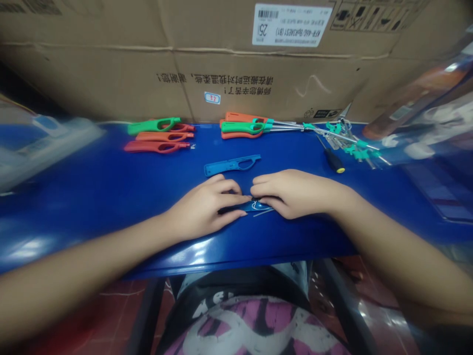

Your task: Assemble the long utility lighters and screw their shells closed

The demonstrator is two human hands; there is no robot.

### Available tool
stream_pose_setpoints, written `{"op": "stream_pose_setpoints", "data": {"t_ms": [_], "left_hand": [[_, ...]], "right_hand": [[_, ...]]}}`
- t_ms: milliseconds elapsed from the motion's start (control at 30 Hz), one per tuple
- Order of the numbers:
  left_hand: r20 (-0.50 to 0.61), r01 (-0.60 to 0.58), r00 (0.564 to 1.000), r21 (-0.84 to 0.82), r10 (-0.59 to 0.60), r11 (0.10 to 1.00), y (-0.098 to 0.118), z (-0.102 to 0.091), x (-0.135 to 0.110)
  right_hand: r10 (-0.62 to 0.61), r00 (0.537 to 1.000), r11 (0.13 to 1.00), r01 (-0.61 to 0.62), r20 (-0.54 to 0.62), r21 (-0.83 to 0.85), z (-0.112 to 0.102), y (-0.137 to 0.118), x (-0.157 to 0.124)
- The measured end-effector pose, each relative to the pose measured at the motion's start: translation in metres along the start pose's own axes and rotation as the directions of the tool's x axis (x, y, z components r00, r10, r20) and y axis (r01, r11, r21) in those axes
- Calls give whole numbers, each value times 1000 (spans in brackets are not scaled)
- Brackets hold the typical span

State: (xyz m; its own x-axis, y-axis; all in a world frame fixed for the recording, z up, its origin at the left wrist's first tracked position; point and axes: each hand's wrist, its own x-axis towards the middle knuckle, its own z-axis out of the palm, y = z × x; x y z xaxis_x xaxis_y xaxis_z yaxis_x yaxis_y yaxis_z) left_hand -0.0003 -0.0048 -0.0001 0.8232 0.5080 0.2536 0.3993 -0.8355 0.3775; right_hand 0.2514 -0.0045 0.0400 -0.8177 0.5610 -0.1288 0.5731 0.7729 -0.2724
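Observation:
Both hands meet over a blue lighter casing half [242, 207] lying low over the blue table. My left hand [207, 204] grips its left end between thumb and fingers. My right hand [295, 192] is closed at its right end, the fingertips pinched at a small black part [254, 199] in the casing. A thin white wire curls there, and a slim metal rod [263, 212] shows beneath the right thumb. Much of the casing is hidden by the fingers. Just beyond the hands lies another blue casing half [232, 165], hollow side up.
Green, orange and red lighter casings [158, 136] lie at the back left. Lighters with metal tubes [244, 125] lie behind, beside clips and teal parts [356, 148]. A black screwdriver [333, 160] is at the right. A cardboard box [129, 84] stands along the back edge.

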Motion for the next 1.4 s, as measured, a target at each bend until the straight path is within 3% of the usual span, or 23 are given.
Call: {"op": "stream_pose_setpoints", "data": {"t_ms": [733,867,967,1133,1400], "left_hand": [[-1,39,999,83,-39,996,0,-5,-2],[5,40,999,83,-41,996,0,-5,-2],[19,43,999,83,-45,996,-1,-6,-2],[16,44,999,112,-46,993,-1,-6,-1],[-8,182,983,-89,-183,979,-4,-2,-2]], "right_hand": [[88,985,996,-88,-150,8,3,9,2],[25,980,998,-14,-196,62,5,7,1],[-21,986,993,39,-166,111,5,5,0],[51,994,991,-38,-98,125,-3,7,-5],[31,997,986,-19,-69,168,-7,14,-9]]}}
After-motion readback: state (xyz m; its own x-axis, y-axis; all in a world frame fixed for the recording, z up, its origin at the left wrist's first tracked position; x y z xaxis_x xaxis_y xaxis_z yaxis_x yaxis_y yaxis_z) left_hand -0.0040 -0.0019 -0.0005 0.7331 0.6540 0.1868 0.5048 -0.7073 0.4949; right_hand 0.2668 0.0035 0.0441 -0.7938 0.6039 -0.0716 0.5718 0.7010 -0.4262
